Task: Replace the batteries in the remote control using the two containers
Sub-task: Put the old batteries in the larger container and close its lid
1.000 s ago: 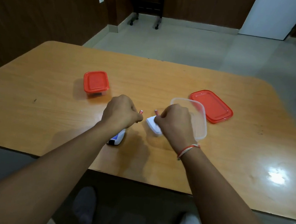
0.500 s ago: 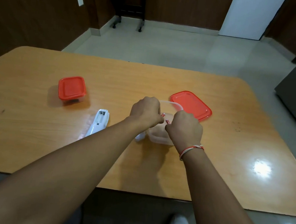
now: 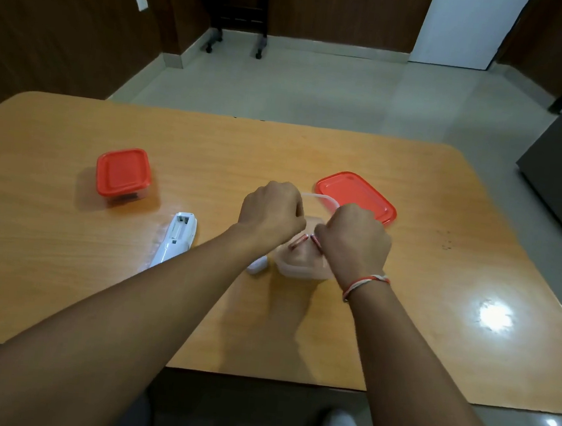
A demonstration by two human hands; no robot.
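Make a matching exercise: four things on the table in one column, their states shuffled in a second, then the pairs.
1. small container
2. remote
3. loose lid
4. clear container

a. flat on the table, off its box
b. under both hands, open
c. closed by a red lid
d. battery bay uncovered

Pairs: 1-c, 2-d, 3-a, 4-b

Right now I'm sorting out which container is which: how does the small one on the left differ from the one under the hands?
The small container has its red lid on; the clear container is open, its red lid lying on the table behind it. The small container stands alone, untouched; the clear container has both hands, left hand and right hand, over it, each holding a battery. Both are clear plastic tubs.
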